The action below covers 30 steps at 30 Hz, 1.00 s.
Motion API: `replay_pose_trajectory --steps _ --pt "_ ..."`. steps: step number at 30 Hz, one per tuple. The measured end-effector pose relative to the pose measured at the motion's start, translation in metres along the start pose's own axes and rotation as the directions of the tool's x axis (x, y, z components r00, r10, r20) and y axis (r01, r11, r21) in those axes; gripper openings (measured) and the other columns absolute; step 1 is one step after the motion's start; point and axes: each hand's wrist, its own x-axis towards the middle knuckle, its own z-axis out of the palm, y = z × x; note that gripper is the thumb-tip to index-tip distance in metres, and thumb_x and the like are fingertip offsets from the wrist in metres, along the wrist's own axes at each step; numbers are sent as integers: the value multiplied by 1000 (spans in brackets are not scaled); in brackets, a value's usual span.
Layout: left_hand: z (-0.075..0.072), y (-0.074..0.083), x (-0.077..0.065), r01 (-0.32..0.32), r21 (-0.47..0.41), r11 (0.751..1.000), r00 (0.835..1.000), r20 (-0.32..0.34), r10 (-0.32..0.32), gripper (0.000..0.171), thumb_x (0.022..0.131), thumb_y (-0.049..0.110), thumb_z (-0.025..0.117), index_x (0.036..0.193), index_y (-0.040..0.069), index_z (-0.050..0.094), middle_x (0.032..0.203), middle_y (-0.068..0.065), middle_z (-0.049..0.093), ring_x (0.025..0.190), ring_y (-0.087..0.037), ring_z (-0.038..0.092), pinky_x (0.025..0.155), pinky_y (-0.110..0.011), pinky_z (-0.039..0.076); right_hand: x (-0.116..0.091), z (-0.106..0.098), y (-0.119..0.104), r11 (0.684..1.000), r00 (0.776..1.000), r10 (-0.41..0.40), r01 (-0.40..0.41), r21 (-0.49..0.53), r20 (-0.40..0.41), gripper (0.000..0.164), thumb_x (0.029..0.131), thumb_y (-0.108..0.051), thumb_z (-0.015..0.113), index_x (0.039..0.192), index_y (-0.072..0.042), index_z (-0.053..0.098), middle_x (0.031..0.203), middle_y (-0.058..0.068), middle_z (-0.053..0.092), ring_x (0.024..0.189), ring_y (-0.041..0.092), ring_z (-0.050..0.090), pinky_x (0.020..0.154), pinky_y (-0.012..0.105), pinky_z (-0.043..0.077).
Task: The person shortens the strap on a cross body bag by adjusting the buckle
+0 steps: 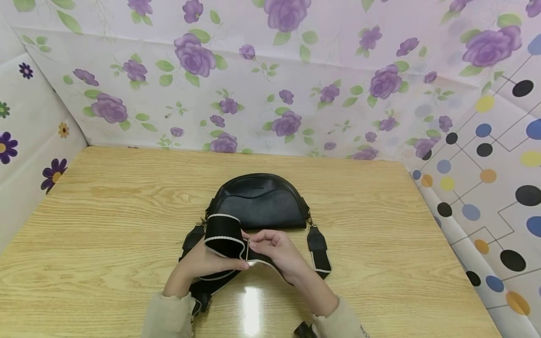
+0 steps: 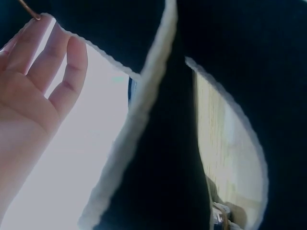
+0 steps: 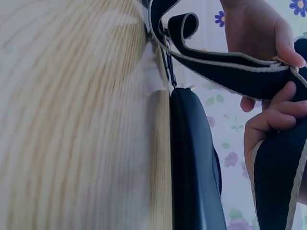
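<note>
A black half-moon handbag (image 1: 262, 206) stands on the table, its wide black strap with white edging (image 1: 222, 227) bunched in front of it. My left hand (image 1: 204, 260) holds the strap beside a thin metal slider buckle (image 1: 247, 249), thumb at the buckle's lower end. On the buckle's other side, my right hand (image 1: 281, 253) pinches the webbing with thumb and curled fingers. A loop of strap rises above the left hand. In the right wrist view, both hands meet at the brassy buckle (image 3: 278, 60). Strap webbing (image 2: 168, 143) fills much of the left wrist view.
A metal clasp and leather tab (image 1: 317, 238) join the strap to the bag's right side. More strap and a dark fitting (image 1: 202, 300) lie by the left sleeve. Another dark piece (image 1: 304, 330) lies by the right sleeve. Flowered cloth (image 1: 253, 94) backs the wooden table (image 1: 380, 244).
</note>
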Motion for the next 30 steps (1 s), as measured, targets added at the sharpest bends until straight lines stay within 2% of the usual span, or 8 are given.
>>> replay_pose_trajectory --steps 4,7,11,16,19,23,26,30 --pt "-1 -1 -1 26 4 1000 1000 9 -26 45 64 10 81 104 3 60 97 -3 60 87 -11 56 77 -27 44 -1 -3 0 1000 999 -5 5 4 36 10 83 4 57 90 1 62 117 20 53 103 21 55 77 24 47" --pt "-2 -1 -1 8 -8 1000 1000 18 -7 45 64 9 81 103 2 60 96 -4 60 86 -13 56 77 -27 45 -1 -7 1 1000 999 12 -12 -9 43 12 82 4 58 94 5 61 112 18 57 95 19 59 76 25 47" --pt "-3 -2 -1 -40 -11 999 999 23 40 45 63 6 80 103 1 60 95 -5 61 86 -14 56 76 -26 44 -4 -14 0 997 999 29 -26 -71 40 17 82 2 59 95 13 58 90 9 66 79 11 61 69 22 48" --pt "-5 -2 -1 -47 -20 999 998 32 48 44 64 4 80 103 0 60 97 -7 61 88 -15 56 77 -25 44 -5 -19 -2 992 997 14 -5 -126 69 25 84 0 57 97 21 53 79 -2 63 73 8 59 66 21 46" --pt "-5 -3 -2 -36 -26 999 999 36 37 43 65 6 79 103 0 60 98 -7 60 89 -14 56 78 -25 44 -4 -19 -3 992 997 0 10 -125 81 21 84 1 57 95 19 54 78 -3 63 72 7 58 66 21 46" --pt "-4 -3 -2 -47 -23 999 998 35 48 43 66 6 79 103 0 60 98 -7 59 90 -13 55 78 -24 43 -4 -18 -3 994 997 -14 22 -105 77 5 83 2 58 86 3 62 76 -3 63 71 6 57 64 20 45" --pt "-3 -4 -1 -75 -22 997 997 29 75 43 65 5 80 102 1 59 96 -6 59 88 -14 54 78 -24 43 -3 -16 -3 997 997 -19 24 -73 72 12 82 3 58 82 -8 63 78 -1 66 75 9 60 67 21 47" --pt "0 -4 0 -94 -21 995 995 21 94 43 63 5 80 101 3 59 95 -5 58 87 -15 54 77 -25 43 -2 -12 -2 999 996 -28 31 -39 83 15 83 5 57 83 -9 63 91 10 66 87 15 62 74 26 48"
